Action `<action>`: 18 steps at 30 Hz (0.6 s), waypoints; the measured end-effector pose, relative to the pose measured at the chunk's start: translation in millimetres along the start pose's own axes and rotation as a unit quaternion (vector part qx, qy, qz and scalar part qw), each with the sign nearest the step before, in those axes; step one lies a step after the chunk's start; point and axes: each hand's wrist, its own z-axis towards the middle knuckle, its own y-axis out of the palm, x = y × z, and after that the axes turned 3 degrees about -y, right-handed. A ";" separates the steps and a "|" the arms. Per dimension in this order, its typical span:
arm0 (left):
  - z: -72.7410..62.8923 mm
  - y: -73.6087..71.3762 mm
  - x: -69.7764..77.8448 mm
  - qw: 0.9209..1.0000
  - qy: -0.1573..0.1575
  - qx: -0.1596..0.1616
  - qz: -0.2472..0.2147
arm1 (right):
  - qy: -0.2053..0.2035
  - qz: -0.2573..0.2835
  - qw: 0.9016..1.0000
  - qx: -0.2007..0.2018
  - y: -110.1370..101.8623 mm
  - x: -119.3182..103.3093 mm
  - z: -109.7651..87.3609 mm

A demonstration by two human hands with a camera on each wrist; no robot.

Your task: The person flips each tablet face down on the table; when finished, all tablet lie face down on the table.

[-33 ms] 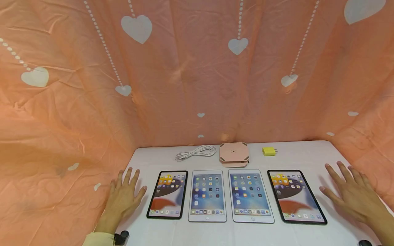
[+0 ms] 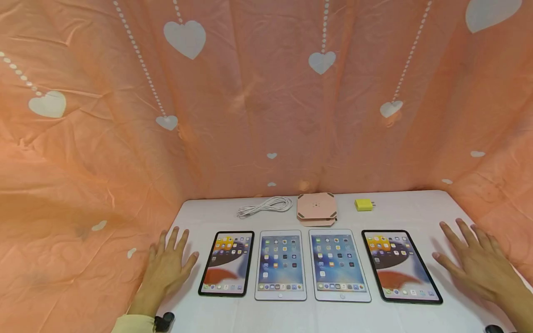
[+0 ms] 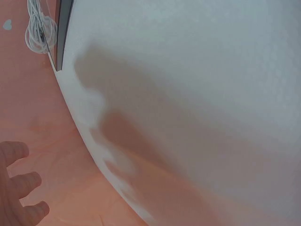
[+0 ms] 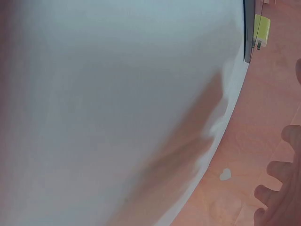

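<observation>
At the table's left side my left hand [image 2: 167,267] has its fingers spread and holds nothing. Nearest to it lies a dark-edged tablet [image 2: 226,263]. Two white tablets [image 2: 281,266] [image 2: 339,266] with home buttons lie side by side in the middle. On the right is another dark-edged tablet [image 2: 401,266], and beyond it my right hand [image 2: 479,259] is spread with nothing in it. All these screens show app icons. In the left wrist view some left fingers [image 3: 26,184] appear at the lower left; some right fingers [image 4: 280,171] show at the right edge of the right wrist view.
Along the back of the white table [image 2: 208,212] lie a coiled white cable [image 2: 266,206], a flat pink folded piece [image 2: 316,206] with grey corners, and a yellow plug adapter [image 2: 364,205]. An orange curtain [image 2: 250,115] with white hearts surrounds the back and sides.
</observation>
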 end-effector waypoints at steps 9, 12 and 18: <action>-1.7 2.1 -3.2 1.000 -0.001 0.006 -0.003 | -0.001 0.011 1.000 0.001 -2.6 -1.1 -1.2; -2.3 1.4 -5.7 1.000 -0.002 0.005 -0.006 | -0.013 0.027 0.999 0.011 -5.7 -1.1 -0.3; -4.8 -4.2 -10.6 1.000 -0.004 0.013 -0.014 | -0.046 0.082 0.995 0.024 -16.2 -0.2 1.4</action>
